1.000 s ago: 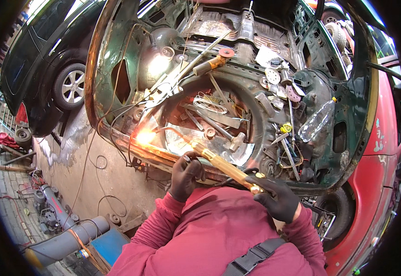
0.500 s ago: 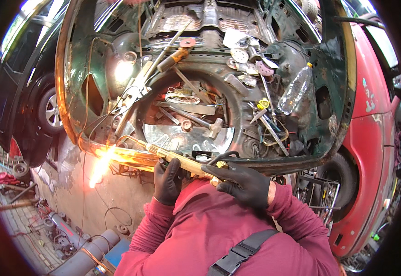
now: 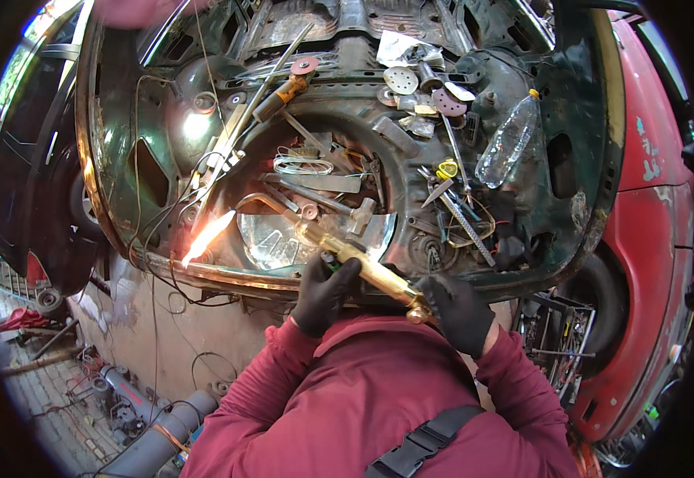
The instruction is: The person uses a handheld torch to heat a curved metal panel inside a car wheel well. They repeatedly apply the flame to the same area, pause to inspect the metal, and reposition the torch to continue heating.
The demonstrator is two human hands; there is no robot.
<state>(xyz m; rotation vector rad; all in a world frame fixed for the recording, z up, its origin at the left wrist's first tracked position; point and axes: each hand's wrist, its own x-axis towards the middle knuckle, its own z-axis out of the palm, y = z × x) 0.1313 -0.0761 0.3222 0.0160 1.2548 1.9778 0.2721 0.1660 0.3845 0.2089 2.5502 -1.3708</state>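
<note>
A brass gas torch (image 3: pixel 380 276) slants across in front of me, its bent tip pointing left. From the tip burns a bright orange-white flame (image 3: pixel 208 239), above the near left edge of the car body (image 3: pixel 203 275). Gloved in black, my left hand (image 3: pixel 323 295) is closed round the torch's middle, by its valve. My right hand (image 3: pixel 460 312), gloved too, grips the rear end near the brass fittings; its fingertips are partly hidden. Behind the torch lie a hammer (image 3: pixel 356 215) and a shiny curved sheet (image 3: pixel 271 243) in the round well.
An angle grinder (image 3: pixel 285 97) rests at the back left of the open trunk. On the right are a clear plastic bottle (image 3: pixel 508 142), sanding discs (image 3: pixel 449 102) and loose tools. A red car (image 3: pixel 649 231) stands right, a dark car (image 3: pixel 24 183) left. Grey cylinders (image 3: pixel 152 438) lie on the floor.
The torch has moved up and right, with both hands. Its flame has shifted from across the trunk's edge to above it, and the strong glare there has faded.
</note>
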